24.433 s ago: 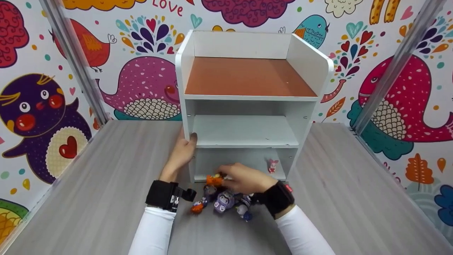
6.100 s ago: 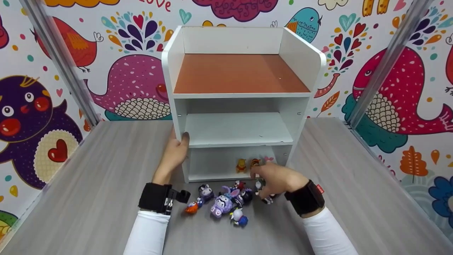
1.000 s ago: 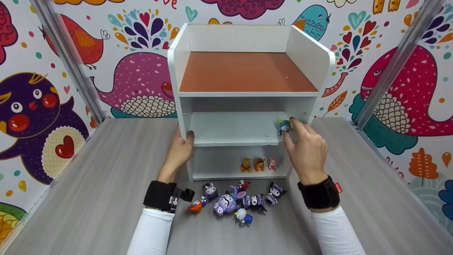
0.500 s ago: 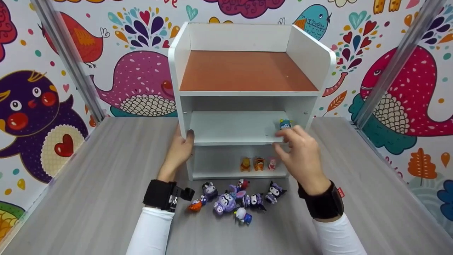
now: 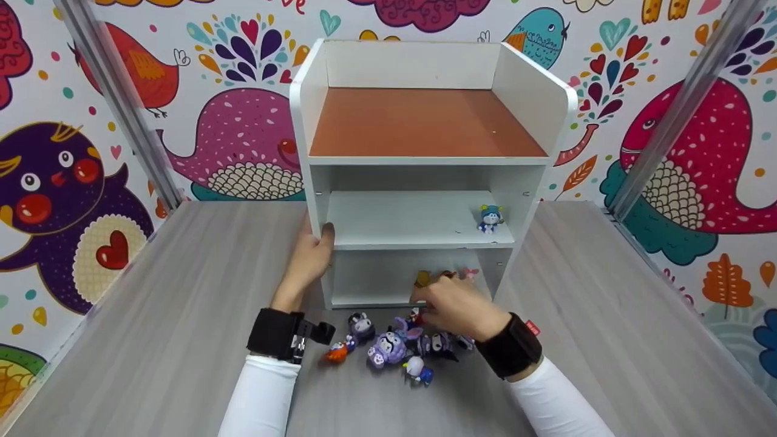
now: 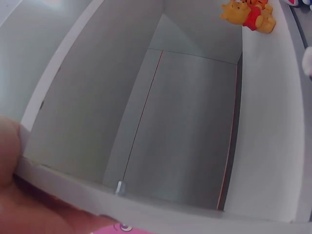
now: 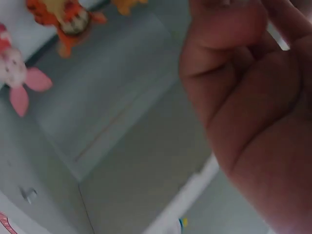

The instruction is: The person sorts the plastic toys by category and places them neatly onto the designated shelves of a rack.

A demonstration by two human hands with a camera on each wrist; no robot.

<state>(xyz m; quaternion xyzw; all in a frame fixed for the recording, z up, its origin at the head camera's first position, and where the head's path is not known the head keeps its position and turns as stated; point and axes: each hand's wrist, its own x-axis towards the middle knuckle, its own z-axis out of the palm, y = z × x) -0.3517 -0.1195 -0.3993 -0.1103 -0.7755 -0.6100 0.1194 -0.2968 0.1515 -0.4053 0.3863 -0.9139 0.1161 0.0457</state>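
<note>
My left hand (image 5: 308,262) grips the left side panel of a small white shelf unit (image 5: 425,161), thumb on its front edge. My right hand (image 5: 458,303) reaches down in front of the bottom shelf, fingertips at a red-topped toy figurine (image 5: 416,317); whether they pinch it is hidden. Several figurines lie in a pile below, among them a lilac one with big ears (image 5: 386,350), a dark purple one (image 5: 362,328) and a blue-and-white one (image 5: 417,370). On the middle shelf stands a blue-capped figurine (image 5: 490,218). A Winnie-the-Pooh (image 6: 248,15), Tigger (image 7: 73,22) and Piglet (image 7: 14,70) stand on the bottom shelf.
An orange figurine (image 5: 337,352) lies at the pile's left end. The unit has a brown top board (image 5: 425,121) with raised sides. It stands on a grey wood-look surface (image 5: 182,334), before walls printed with cartoon animals (image 5: 255,145).
My right hand has let go of the blue-capped figurine, which now stands on the middle shelf, and has moved down and left to the pile. The left hand keeps its grip.
</note>
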